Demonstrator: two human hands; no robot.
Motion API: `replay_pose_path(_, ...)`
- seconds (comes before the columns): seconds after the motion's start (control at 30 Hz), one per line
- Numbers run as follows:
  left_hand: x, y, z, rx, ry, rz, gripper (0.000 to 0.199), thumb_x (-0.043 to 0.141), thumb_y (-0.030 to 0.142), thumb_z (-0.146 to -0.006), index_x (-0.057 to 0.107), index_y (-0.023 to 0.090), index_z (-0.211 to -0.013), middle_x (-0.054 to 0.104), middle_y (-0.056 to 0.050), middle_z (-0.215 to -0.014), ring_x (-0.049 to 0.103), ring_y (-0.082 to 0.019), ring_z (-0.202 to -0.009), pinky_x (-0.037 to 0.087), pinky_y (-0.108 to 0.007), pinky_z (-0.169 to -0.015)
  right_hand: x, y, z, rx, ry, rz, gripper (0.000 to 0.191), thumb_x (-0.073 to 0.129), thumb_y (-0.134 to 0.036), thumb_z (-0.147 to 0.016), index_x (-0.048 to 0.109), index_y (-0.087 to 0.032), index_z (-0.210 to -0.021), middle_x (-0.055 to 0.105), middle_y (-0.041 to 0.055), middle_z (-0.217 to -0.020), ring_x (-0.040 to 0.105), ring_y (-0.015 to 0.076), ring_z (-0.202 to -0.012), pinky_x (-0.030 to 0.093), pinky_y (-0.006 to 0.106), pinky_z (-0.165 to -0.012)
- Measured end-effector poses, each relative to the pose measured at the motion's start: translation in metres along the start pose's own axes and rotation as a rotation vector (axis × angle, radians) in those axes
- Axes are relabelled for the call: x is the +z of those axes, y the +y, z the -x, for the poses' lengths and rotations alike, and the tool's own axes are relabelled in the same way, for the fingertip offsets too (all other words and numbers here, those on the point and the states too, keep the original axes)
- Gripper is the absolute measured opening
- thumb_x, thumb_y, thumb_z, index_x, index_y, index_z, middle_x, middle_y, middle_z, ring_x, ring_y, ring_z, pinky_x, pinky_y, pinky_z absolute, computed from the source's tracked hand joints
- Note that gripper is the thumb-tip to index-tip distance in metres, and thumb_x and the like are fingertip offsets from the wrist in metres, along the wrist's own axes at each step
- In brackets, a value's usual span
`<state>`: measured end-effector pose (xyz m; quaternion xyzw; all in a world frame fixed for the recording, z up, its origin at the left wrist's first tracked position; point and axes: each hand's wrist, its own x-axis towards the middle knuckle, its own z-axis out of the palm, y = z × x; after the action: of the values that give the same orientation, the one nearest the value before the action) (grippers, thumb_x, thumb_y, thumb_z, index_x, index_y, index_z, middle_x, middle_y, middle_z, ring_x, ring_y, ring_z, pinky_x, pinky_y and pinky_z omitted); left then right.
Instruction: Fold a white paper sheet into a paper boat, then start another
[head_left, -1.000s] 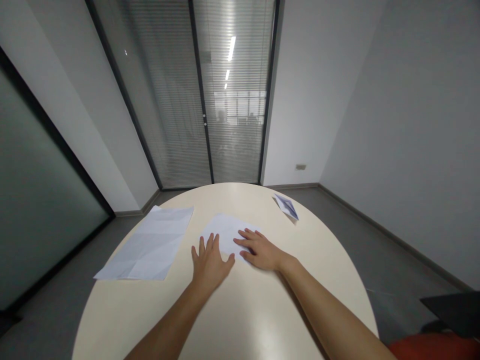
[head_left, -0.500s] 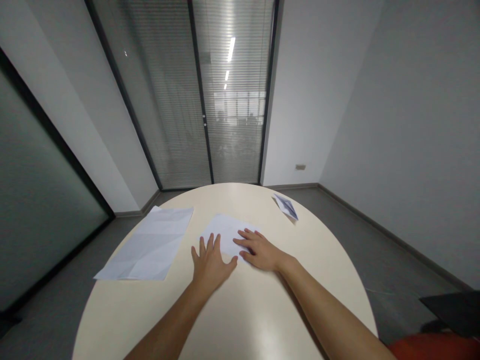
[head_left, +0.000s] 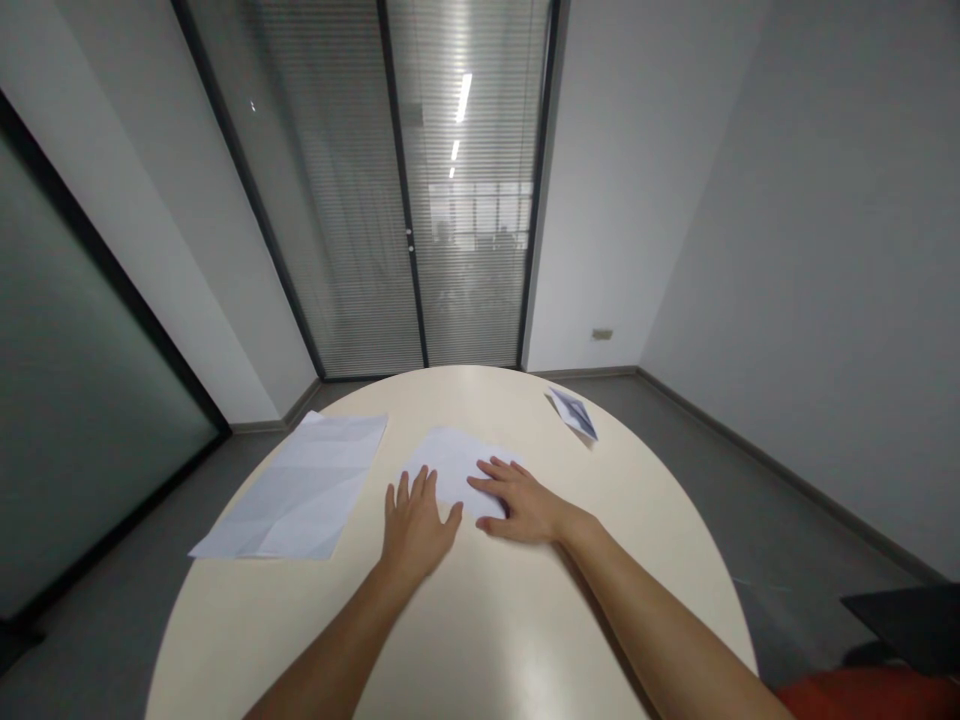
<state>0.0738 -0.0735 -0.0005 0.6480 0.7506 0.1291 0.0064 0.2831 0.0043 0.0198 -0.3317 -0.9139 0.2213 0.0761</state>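
Note:
A white sheet of paper [head_left: 454, 462] lies flat in the middle of the round table, partly covered by both hands. On its near left edge rest the fingertips of my left hand [head_left: 416, 530], fingers spread and thumb pointing right. My right hand [head_left: 521, 502] lies across the paper's right side, palm down with its fingers apart. Neither hand grips anything. Under the right palm, the sheet's near right part is hidden.
The cream round table [head_left: 465, 390] carries a larger creased paper stack [head_left: 300, 490] at the left. A small folded paper piece [head_left: 573, 414] sits at the far right. Beyond the right edge are a black object [head_left: 907, 625] and something red [head_left: 870, 695].
My left hand has shifted slightly left and toward me, and its thumb has drawn in from the paper. The right hand stays almost in place, its thumb a little lower.

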Motion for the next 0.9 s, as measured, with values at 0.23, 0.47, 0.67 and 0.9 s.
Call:
replay_pose_path(0.23,-0.003,-0.009,-0.006,-0.003,0.061,0.003,0.052,0.043,0.035,-0.098,0.051,0.012,-0.144,0.051,-0.014,-0.153,0.041,-0.032,-0.143,0.025,-0.054,-0.121,-0.006,0.0,0.004,-0.019,-0.029,0.001,0.072,0.055,-0.064,-0.091,0.044,-0.03,-0.153,0.023,0.0134,-0.166,0.016,0.0356,-0.154,0.013,0.059,-0.122)
replay_pose_path(0.47,0.002,-0.015,-0.009,-0.003,0.043,0.023,0.058,0.048,0.041,-0.096,0.049,0.013,-0.146,0.044,-0.015,-0.157,0.034,-0.032,-0.149,0.025,-0.052,-0.122,-0.008,-0.001,0.006,0.016,-0.03,-0.022,0.071,0.063,-0.062,-0.087,0.046,-0.035,-0.151,0.024,0.0102,-0.166,0.017,0.036,-0.154,0.01,0.062,-0.121)
replay_pose_path(0.67,0.005,-0.024,-0.013,0.159,0.001,0.119,0.049,0.051,0.032,-0.095,0.054,0.016,-0.142,0.046,-0.011,-0.157,0.035,-0.028,-0.149,0.025,-0.048,-0.124,-0.007,-0.002,0.006,0.019,-0.031,-0.02,0.075,0.064,-0.063,-0.085,0.046,-0.034,-0.151,0.024,0.0101,-0.166,0.015,0.0355,-0.154,0.01,0.06,-0.122)
replay_pose_path(0.9,0.0,-0.028,-0.013,0.252,-0.01,0.257,0.041,0.054,0.029,-0.094,0.063,0.02,-0.133,0.052,-0.007,-0.152,0.043,-0.023,-0.145,0.031,-0.04,-0.122,-0.008,-0.002,0.005,0.016,-0.06,-0.013,0.083,0.067,-0.067,-0.081,0.044,-0.032,-0.153,0.022,0.0116,-0.166,0.013,0.0362,-0.155,0.008,0.059,-0.123)
